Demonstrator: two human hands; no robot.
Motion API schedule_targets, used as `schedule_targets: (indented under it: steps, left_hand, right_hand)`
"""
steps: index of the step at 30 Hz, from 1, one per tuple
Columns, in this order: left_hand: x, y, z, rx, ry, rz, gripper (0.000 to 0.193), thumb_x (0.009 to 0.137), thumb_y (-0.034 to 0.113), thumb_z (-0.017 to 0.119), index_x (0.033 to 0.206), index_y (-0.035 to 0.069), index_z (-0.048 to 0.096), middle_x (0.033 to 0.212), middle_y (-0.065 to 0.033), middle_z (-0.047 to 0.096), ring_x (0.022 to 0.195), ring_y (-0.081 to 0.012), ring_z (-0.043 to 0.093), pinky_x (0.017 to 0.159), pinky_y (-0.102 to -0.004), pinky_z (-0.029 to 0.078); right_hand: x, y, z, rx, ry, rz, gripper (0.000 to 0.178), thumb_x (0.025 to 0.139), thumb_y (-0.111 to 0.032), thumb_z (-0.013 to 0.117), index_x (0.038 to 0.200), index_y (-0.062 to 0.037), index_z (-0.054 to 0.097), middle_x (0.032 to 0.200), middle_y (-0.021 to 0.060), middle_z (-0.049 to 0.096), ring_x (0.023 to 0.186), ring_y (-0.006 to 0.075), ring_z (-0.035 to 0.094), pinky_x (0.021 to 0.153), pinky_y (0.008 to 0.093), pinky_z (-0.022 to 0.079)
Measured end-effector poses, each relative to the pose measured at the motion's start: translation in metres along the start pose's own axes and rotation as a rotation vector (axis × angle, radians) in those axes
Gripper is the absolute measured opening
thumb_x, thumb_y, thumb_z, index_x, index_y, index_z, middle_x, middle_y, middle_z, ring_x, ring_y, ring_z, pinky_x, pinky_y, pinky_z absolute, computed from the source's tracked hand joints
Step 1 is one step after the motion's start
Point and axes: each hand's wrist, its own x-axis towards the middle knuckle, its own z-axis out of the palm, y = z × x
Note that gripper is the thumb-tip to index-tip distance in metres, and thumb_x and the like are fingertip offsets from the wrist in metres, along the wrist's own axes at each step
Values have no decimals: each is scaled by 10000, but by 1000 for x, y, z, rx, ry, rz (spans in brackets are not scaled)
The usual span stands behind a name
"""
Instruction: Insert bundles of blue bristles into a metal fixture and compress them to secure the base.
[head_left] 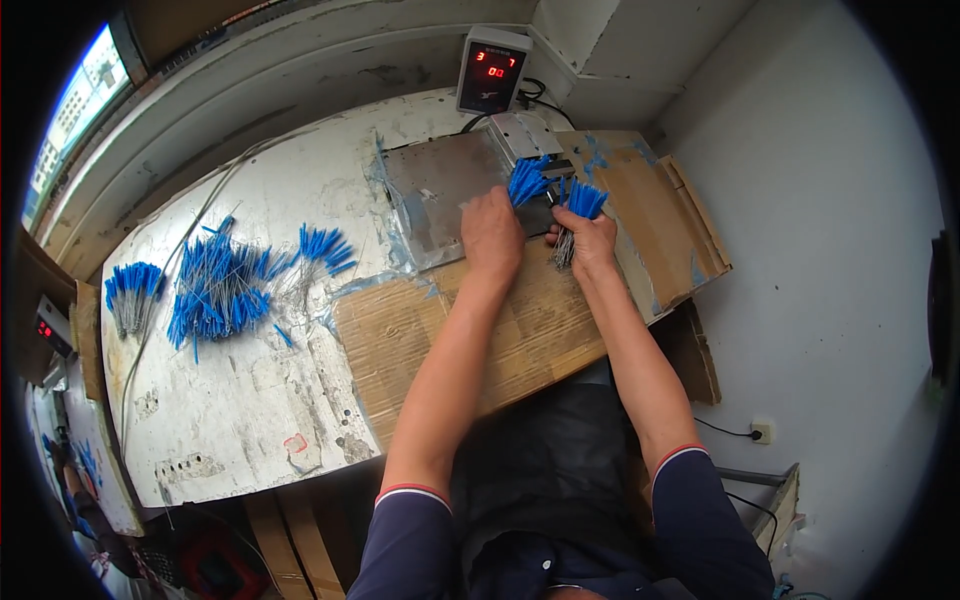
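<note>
My left hand is closed, back upward, round a bunch of thin pieces with blue ends. Its fingertips are mostly hidden behind the hand. To its right, my right hand grips a second bunch of blue-ended pieces, thumb across the front. Thin grey wires hang below this bunch. Both bunches are held blue ends up, near a small metal device at the edge of a dull metal plate. My forearms reach over a cardboard sheet taped to the table.
On the worn white table lie a large heap, a smaller bunch and a loose spread of blue-ended wires. A display box with red digits stands behind the device. More cardboard lies by the right wall.
</note>
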Motion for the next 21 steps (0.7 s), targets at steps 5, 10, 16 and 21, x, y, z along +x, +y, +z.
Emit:
schedule_targets:
  steps: [5,10,16,21]
  left_hand:
    - [0,0,1,23,-19,16,163,785,7,590,947,23,600,881,-158,672,872,-354,621,777,-461,493]
    - [-1,-1,1,52,7,71,132,795,11,576,922,23,608,880,-157,672,869,-349,625,782,-453,497]
    - [0,-2,3,66,-5,10,116,825,23,575,938,26,603,856,-165,669,844,-358,638,768,-460,502]
    - [-1,-3,5,12,61,-93,133,844,60,622,970,34,591,820,-171,663,812,-366,648,731,-490,509]
  right_hand:
    - [2,2,-8,-74,-88,-5,163,791,20,768,833,-3,613,718,97,645,542,177,633,451,310,552]
    - [-1,-4,-9,-146,-103,2,141,790,32,749,832,4,617,715,91,646,544,179,636,455,312,553]
    - [0,-10,-4,-242,-89,55,127,757,57,722,795,5,613,668,90,631,514,180,629,439,311,535]
    - [7,-10,3,-329,-87,56,154,756,56,729,811,1,596,666,89,623,488,179,616,427,307,524]
